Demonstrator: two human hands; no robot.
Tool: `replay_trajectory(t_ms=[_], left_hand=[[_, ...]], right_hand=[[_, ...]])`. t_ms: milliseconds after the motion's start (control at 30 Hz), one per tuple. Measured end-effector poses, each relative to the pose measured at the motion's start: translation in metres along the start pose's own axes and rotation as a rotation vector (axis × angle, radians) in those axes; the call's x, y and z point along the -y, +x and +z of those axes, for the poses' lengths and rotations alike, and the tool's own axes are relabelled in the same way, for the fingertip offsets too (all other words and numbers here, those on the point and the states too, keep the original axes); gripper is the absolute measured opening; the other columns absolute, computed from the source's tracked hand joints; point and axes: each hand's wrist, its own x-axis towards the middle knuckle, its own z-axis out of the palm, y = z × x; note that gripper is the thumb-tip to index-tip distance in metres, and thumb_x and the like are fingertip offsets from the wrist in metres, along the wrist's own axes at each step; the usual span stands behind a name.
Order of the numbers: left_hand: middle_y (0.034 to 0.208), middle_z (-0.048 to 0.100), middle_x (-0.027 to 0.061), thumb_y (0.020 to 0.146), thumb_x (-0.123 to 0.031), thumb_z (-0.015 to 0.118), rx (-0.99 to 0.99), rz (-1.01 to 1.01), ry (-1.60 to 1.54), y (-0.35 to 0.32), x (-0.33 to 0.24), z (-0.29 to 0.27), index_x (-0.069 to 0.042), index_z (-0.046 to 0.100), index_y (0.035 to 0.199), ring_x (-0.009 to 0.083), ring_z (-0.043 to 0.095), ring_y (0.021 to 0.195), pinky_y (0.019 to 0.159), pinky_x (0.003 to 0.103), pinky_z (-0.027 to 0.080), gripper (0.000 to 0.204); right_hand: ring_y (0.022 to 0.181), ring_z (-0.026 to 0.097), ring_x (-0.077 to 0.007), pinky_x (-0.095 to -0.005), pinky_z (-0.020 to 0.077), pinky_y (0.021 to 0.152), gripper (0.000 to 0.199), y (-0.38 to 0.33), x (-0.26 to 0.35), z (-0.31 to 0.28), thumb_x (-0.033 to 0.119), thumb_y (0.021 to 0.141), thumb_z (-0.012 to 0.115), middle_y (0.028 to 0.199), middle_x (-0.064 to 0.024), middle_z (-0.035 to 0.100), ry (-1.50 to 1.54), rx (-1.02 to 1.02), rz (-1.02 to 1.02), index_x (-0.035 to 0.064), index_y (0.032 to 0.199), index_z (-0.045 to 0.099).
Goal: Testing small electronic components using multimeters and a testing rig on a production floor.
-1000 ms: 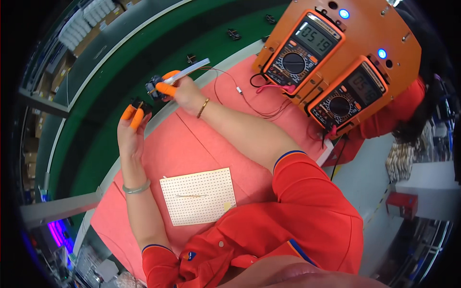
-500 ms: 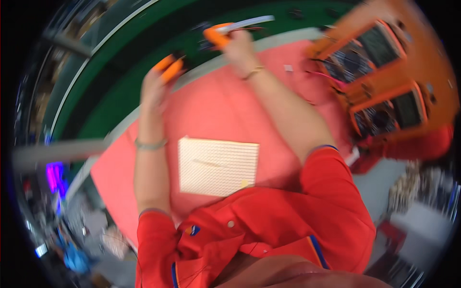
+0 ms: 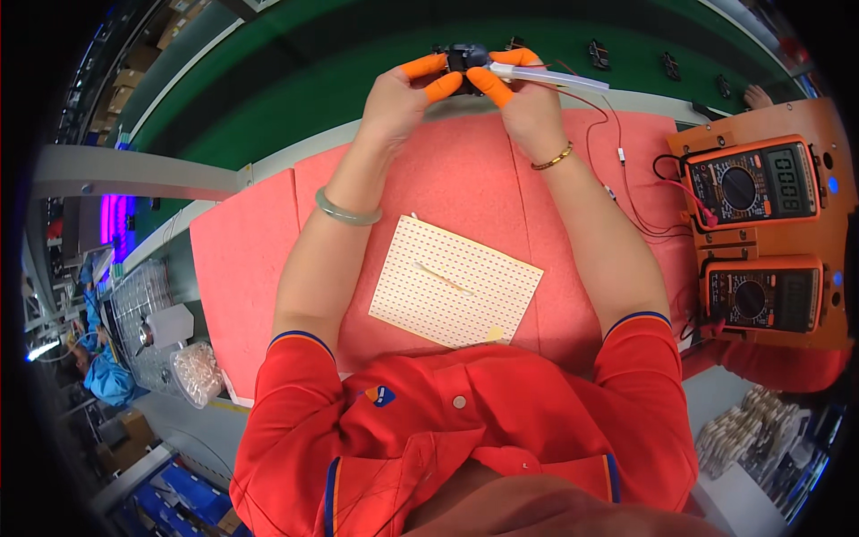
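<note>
Above the far edge of the pink foam mat, both my hands meet at a small black device. My left hand pinches its left side between thumb and finger, which wear orange finger cots. My right hand, also with orange cots, is closed at the device's right side. It holds a pale translucent stick that points out to the right. Thin dark red wires run near this hand down toward the meters. The device's underside and the stick's inner end are hidden by fingers.
On the pink mat lies a dotted sheet with a thin swab-like stick on it. Two orange multimeters stand at right. Several black devices sit on the green belt, near another person's hand.
My hands, apart before, have come together at the black device. The pale stick has stayed in my right hand. The whole view has shifted and turned, and is sharper.
</note>
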Motion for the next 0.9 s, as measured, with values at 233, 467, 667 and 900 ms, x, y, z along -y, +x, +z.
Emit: replay_trajectory(t_ms=[233, 467, 667, 900], left_hand=[[0.106, 0.051, 0.0138, 0.076, 0.001, 0.053, 0.078, 0.18, -0.231, 0.002, -0.015, -0.013, 0.002, 0.046, 0.106, 0.0199, 0.052, 0.093, 0.08, 0.027, 0.043, 0.031], [0.113, 0.044, 0.0196, 0.081, -0.003, 0.047, 0.343, 0.266, -0.454, -0.014, -0.039, -0.01, 0.001, 0.039, 0.11, 0.0264, 0.051, 0.097, 0.083, 0.03, 0.043, 0.03], [0.117, 0.039, 0.0226, 0.084, -0.009, 0.041, 0.447, 0.208, -0.764, -0.017, -0.038, -0.01, 0.002, 0.036, 0.112, 0.0277, 0.049, 0.1, 0.086, 0.033, 0.043, 0.03], [0.114, 0.039, 0.0256, 0.084, -0.008, 0.042, 0.342, 0.055, -0.987, -0.003, -0.026, -0.015, -0.003, 0.035, 0.108, 0.0317, 0.052, 0.093, 0.084, 0.034, 0.045, 0.026]], right_hand=[[0.077, 0.05, -0.0117, -0.0234, 0.0416, 0.067, 0.02, 0.015, -0.002, -0.024, 0.015, 0.08, 0.054, 0.087, -0.0032, 0.054, 0.397, -0.054, 0.177, 0.0042, 0.096, 0.05], [0.085, 0.049, -0.0145, -0.029, 0.0404, 0.073, 0.021, 0.019, -0.017, -0.036, 0.018, 0.083, 0.049, 0.094, -0.0032, 0.051, 0.633, -0.148, 0.328, 0.008, 0.101, 0.047], [0.085, 0.049, -0.0147, -0.0285, 0.0405, 0.072, 0.021, 0.018, -0.017, -0.035, 0.02, 0.083, 0.05, 0.094, -0.0032, 0.052, 0.637, -0.131, 0.327, 0.0081, 0.099, 0.047], [0.085, 0.049, -0.0149, -0.0288, 0.0407, 0.072, 0.02, 0.018, -0.016, -0.035, 0.019, 0.083, 0.049, 0.094, -0.0032, 0.052, 0.599, -0.125, 0.332, 0.0075, 0.099, 0.048]])
